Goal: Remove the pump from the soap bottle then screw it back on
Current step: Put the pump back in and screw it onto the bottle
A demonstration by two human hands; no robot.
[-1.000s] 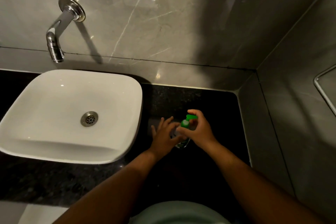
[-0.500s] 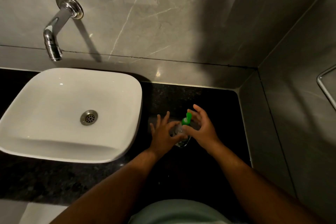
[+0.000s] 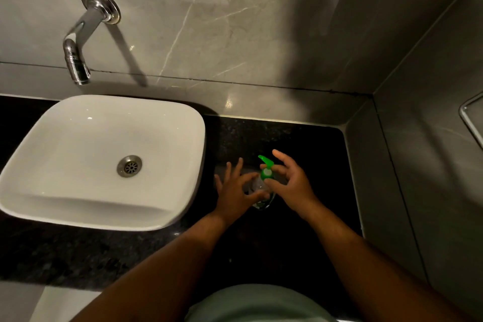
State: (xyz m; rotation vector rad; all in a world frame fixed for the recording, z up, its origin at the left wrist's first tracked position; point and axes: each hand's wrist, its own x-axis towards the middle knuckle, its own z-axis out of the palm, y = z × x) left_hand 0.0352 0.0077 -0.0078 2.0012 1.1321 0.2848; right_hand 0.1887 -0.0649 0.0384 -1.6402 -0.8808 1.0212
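A small clear soap bottle [image 3: 257, 185] stands upright on the black granite counter [image 3: 300, 144], right of the basin. Its green pump [image 3: 266, 166] sits on top, nozzle pointing up and to the left. My left hand [image 3: 235, 191] holds the bottle's body from the left, thumb across the front and fingers spread. My right hand [image 3: 290, 180] pinches the green collar of the pump between thumb and forefinger, the other fingers fanned out. The lower part of the bottle is mostly hidden by both hands.
A white square basin [image 3: 104, 159] with a steel drain fills the left side. A chrome wall tap [image 3: 78, 60] juts out above it. Grey marble walls close the counter at the back and the right. A chrome rail [image 3: 470, 117] hangs on the right wall.
The pump's nozzle has swung round from pointing right to pointing up and left. My right hand's fingers have opened out around the collar. My left hand stays on the bottle.
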